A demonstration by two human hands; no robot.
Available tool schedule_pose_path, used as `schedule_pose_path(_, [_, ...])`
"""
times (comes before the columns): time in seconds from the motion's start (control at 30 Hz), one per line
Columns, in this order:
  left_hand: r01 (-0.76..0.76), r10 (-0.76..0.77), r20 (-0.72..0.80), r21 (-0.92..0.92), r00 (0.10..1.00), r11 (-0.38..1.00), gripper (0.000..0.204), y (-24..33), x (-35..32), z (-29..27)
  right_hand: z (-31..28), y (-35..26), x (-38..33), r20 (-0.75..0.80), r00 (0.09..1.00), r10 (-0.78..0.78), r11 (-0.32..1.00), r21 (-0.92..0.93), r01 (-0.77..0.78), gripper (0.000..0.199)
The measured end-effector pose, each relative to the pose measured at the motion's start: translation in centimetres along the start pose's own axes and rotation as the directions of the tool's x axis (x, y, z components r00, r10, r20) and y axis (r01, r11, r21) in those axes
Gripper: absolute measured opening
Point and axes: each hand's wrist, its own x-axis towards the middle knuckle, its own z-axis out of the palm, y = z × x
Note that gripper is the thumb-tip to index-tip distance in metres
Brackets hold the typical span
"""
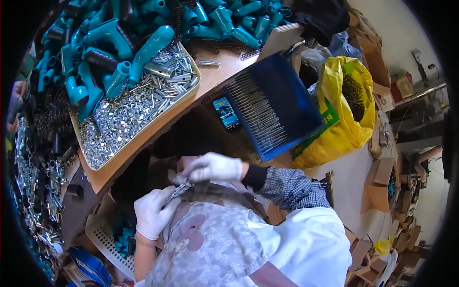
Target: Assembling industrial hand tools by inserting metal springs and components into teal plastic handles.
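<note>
Assembly work at crowded counter (217,71), small metal part (180,190) held between two gloved hands.
Teal plastic housings (114,38) and tray of metal pins (138,103) lie above; left hand (153,213) grips the part, right hand (213,167) pinches its upper end, apparently fitting pieces together, which needs careful alignment.

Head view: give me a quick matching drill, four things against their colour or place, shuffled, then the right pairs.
Things:
1. plastic handles
2. bag
3. phone
4. small metal part

Descriptions:
A. yellow, right of the bench
B. teal, heaped at the top
C. between the two gloved hands, left hand and right hand
D. lying on the bench beside the blue rack of pins

Pairs: 1-B, 2-A, 3-D, 4-C
</note>
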Motion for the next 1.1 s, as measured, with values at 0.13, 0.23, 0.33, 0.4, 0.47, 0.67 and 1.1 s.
schedule_pose_path(0.13, [0.245, -0.273, -0.115, -0.212, 0.955, 0.946, 0.026, 1.0, -1.0, 1.2, -12.3, 1.0, -2.0, -0.540, 0.829, -0.147, 0.842, -0.508, -0.181, 0.016])
schedule_pose_path(0.23, [0.365, -0.418, -0.097, -0.339, 0.903, 0.867, 0.029, 1.3, -1.8, 1.2, -21.8, 5.3, -3.1, -0.730, 0.644, -0.227, 0.527, -0.649, -0.549, 0.019])
schedule_pose_path(0.33, [0.428, -0.499, -0.102, -0.387, 0.861, 0.817, 0.029, 1.5, -2.2, 1.4, -26.0, 7.2, -1.0, -0.677, 0.685, -0.269, 0.389, -0.727, -0.566, 0.017])
schedule_pose_path(0.4, [0.456, -0.527, -0.098, -0.384, 0.844, 0.803, 0.030, 1.6, -2.3, 1.5, -27.9, 8.7, 0.7, -0.600, 0.701, -0.385, 0.336, -0.799, -0.499, 0.016])
schedule_pose_path(0.47, [0.464, -0.544, -0.151, -0.367, 0.825, 0.806, 0.032, 1.6, -2.5, 1.7, -28.4, 9.2, 2.9, -0.552, 0.720, -0.420, 0.269, -0.834, -0.482, 0.016])
schedule_pose_path(0.67, [0.431, -0.512, -0.157, -0.369, 0.845, 0.824, 0.036, 1.9, -2.3, 1.9, -32.5, 14.7, 6.0, -0.497, 0.766, -0.408, -0.085, -0.814, -0.574, 0.020])
schedule_pose_path(1.1, [0.419, -0.560, -0.174, -0.496, 0.810, 0.760, 0.035, 1.6, -1.7, 1.2, -27.0, 4.9, 4.8, -0.620, 0.784, 0.004, 0.001, -0.784, -0.620, 0.034])
